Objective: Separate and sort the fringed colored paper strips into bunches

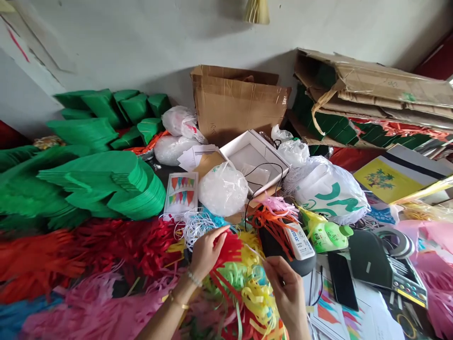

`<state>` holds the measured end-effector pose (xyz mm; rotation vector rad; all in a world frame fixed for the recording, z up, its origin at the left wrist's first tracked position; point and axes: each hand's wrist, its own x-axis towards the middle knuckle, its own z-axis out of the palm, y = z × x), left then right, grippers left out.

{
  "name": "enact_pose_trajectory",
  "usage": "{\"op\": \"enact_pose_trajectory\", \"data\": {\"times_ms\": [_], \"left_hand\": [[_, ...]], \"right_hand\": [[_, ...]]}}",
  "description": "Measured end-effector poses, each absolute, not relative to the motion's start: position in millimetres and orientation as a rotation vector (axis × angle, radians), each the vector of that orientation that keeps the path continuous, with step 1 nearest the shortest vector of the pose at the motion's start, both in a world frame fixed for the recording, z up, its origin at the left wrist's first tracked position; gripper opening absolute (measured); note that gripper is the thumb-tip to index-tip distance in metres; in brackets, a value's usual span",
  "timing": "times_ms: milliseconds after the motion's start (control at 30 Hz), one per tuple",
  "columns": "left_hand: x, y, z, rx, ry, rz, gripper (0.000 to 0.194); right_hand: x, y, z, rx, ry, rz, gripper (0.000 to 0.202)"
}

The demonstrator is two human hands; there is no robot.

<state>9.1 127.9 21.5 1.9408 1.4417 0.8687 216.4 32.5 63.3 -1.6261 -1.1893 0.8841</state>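
- Left hand [207, 252]: thumb and fingers nearly together, grasping red fringe [230, 250]; the fingertips point toward the far side of the worktop [161, 174].
- Right hand [285, 285]: thumb and forefinger closed in a pinch on a thin white string [255, 252], the other fingers curled.
- Red fringe: above the multicoloured heap, toward the worktop's near edge, which is out of view. Some loose strips trail toward that edge; its full long axis cannot be told.
- White string: its long axis slants from beside the red fringe toward the worktop's near right corner, ending at the right fingertips.
- Beneath both: yellow curled strips [260, 297].
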Motion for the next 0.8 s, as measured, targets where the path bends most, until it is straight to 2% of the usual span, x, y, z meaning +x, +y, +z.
{"op": "enact_pose_trajectory", "data": {"times_ms": [200, 367, 500, 600, 800], "left_hand": [[81.2, 172.8, -20.1, 1.980, 1.394, 0.709, 0.019], [152.2, 202.0, -42.0, 1.819, 1.462, 0.617, 0.027], [170.3, 220.0, -56.5, 1.739, 1.509, 0.666, 0.036], [163.8, 220.0, -52.3, 1.729, 1.479, 0.726, 0.027], [97.6, 171.3, -3.2, 1.891, 1.263, 0.917, 0.034]], "right_hand": [[239.3, 31.8, 57.2, -1.734, -1.052, 0.744, 0.036], [236.7, 36.1, 55.1, -1.709, -1.062, 0.727, 0.034], [239.0, 40.7, 51.5, -1.747, -1.107, 0.720, 0.035], [239.2, 43.6, 48.6, -1.741, -1.150, 0.731, 0.036], [232.3, 42.9, 52.4, -1.746, -1.208, 0.628, 0.038]]}}
